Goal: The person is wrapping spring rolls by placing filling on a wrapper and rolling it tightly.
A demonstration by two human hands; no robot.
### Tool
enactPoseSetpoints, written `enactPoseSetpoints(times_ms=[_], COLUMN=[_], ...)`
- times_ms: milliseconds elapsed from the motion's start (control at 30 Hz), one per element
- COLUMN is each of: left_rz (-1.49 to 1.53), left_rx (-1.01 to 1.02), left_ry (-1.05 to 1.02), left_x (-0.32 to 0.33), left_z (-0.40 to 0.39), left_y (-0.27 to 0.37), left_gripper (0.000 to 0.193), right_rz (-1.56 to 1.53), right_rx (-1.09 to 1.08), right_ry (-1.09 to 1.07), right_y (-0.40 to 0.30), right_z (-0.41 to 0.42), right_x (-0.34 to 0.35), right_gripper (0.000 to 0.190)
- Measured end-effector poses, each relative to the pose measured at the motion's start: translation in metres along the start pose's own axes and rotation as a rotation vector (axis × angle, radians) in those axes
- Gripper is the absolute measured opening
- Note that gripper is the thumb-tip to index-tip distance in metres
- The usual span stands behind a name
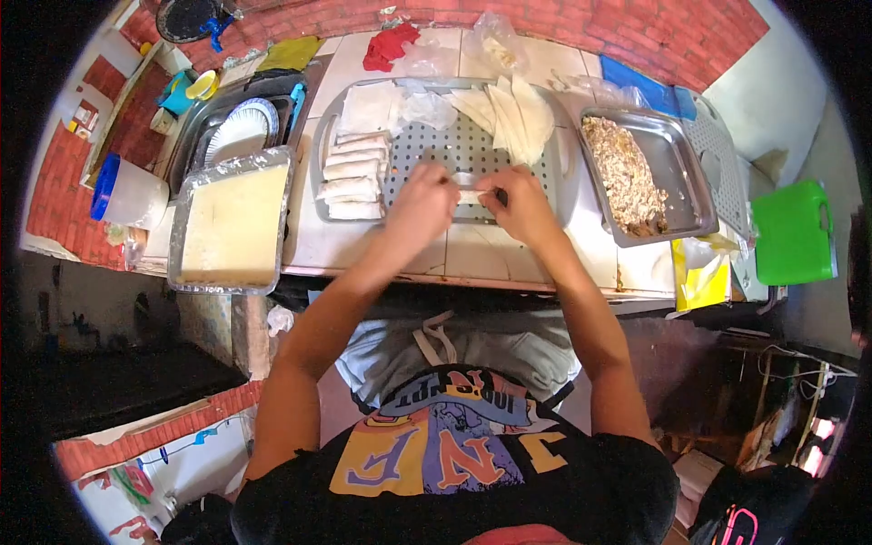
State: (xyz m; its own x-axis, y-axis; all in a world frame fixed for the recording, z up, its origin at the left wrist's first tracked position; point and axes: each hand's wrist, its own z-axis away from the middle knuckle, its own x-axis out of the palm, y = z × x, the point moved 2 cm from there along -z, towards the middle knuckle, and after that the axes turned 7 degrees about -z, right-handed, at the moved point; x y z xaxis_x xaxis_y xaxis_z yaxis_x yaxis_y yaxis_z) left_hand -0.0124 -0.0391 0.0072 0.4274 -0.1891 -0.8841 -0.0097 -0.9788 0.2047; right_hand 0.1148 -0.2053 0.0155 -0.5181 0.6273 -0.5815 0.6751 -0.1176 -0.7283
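My left hand [428,197] and my right hand [512,199] hold opposite ends of a pale spring roll [469,196]. They are over the front part of a grey perforated plastic tray [470,143]. Fingers cover much of the roll. Several finished rolls [353,176] lie stacked at the tray's left side, below a stack of square wrappers [369,107]. Beyond my right hand, loose wrappers [514,119] fan out at the tray's back right. A crumpled clear plastic sheet [428,111] lies between the two wrapper groups.
A metal pan [688,180] at right holds a chopped filling [623,170]. At left, a rectangular container [238,218] with a pale yellow layer overlaps the sink [289,112] edge. A blue-lidded tub [133,192] stands further left. A green cutting board [793,235] is at far right.
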Motion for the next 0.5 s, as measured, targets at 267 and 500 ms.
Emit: enactPoseSetpoints(times_ms=[267, 500], left_rz=[0.162, 0.269], left_rx=[0.024, -0.043], left_ry=[0.108, 0.153], left_x=[0.003, 0.006], left_z=[-0.001, 0.005], left_y=[0.018, 0.009], left_gripper=[0.033, 0.024], right_rz=[-0.014, -0.14], right_rx=[0.103, 0.058], right_ry=[0.011, -0.025], right_y=[-0.006, -0.008], right_z=[0.001, -0.009], right_x=[-0.001, -0.009], right_gripper=[0.021, 0.027])
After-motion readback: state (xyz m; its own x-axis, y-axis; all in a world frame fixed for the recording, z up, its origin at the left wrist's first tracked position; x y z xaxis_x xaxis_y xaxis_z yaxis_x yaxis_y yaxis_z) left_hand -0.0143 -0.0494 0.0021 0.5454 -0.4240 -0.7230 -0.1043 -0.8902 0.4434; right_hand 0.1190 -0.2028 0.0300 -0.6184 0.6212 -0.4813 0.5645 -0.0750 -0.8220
